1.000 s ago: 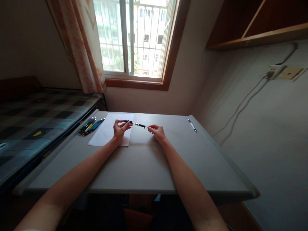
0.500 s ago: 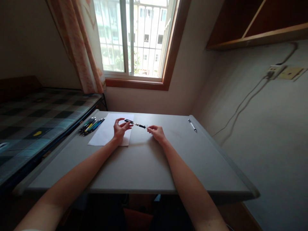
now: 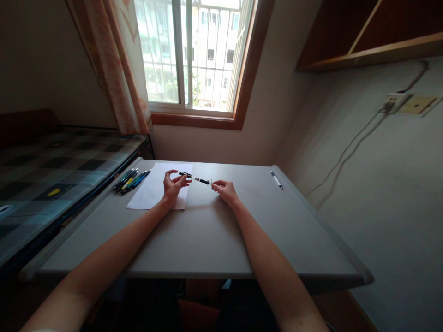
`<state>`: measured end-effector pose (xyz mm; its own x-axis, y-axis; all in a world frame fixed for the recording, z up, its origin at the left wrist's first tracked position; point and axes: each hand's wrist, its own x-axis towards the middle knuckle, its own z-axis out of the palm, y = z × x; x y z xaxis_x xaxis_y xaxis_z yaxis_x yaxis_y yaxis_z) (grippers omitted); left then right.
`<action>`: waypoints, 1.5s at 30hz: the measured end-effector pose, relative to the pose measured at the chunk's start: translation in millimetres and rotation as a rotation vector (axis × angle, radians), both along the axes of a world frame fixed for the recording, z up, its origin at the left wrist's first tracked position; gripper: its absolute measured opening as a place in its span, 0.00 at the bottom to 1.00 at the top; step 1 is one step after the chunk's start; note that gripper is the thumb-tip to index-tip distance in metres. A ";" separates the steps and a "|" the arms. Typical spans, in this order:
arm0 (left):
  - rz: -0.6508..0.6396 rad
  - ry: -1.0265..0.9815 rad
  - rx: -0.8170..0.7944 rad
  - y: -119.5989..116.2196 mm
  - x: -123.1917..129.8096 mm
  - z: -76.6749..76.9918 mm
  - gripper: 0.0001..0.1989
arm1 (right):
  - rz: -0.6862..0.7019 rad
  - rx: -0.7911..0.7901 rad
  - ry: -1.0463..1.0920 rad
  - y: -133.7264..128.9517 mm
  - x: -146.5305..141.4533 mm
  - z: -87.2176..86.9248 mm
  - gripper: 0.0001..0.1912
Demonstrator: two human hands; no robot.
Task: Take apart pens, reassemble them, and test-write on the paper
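Observation:
A black-and-white pen (image 3: 200, 179) is held up above the table, its clip end to the left and its other end pointing right and slightly down. My left hand (image 3: 172, 189) is closed on the pen near the clip end, between thumb and fingers. At the opposite end, the fingers of my right hand (image 3: 224, 189) are pinched together around a small pale piece right by the pen's tip. That piece is too small to name, and I cannot tell whether it is joined to the pen. Under my left hand lies a white sheet of paper (image 3: 148, 193).
Several pens (image 3: 131, 181) lie in a pile left of the paper. One more pen (image 3: 276, 180) rests near the right edge of the grey table (image 3: 207, 244). A bed (image 3: 69, 152) flanks the table's left side; a wall with a socket (image 3: 394, 102) and cable stands at right.

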<state>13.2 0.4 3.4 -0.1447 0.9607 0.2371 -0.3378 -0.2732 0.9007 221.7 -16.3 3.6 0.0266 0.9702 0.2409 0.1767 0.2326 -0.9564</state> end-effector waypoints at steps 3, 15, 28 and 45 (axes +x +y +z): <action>0.006 -0.004 -0.006 0.3 0.1 -0.3 0.27 | 0.002 -0.007 -0.004 0.7 0.2 -0.5 0.11; -0.004 0.028 -0.002 0.0 0.2 -0.7 0.24 | -0.005 -0.020 -0.015 1.4 0.7 -2.1 0.12; 0.017 0.018 0.001 0.0 0.1 -1.0 0.27 | -0.003 -0.028 -0.016 1.1 0.1 -1.6 0.12; 0.028 0.026 -0.013 -0.4 0.9 0.6 0.24 | 0.003 -0.014 -0.021 0.7 -0.1 -1.4 0.12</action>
<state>14.1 0.0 3.9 -0.1658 0.9593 0.2284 -0.3062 -0.2703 0.9128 221.6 -15.7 2.2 0.0185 0.9736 0.2273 0.1960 0.2194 -0.9557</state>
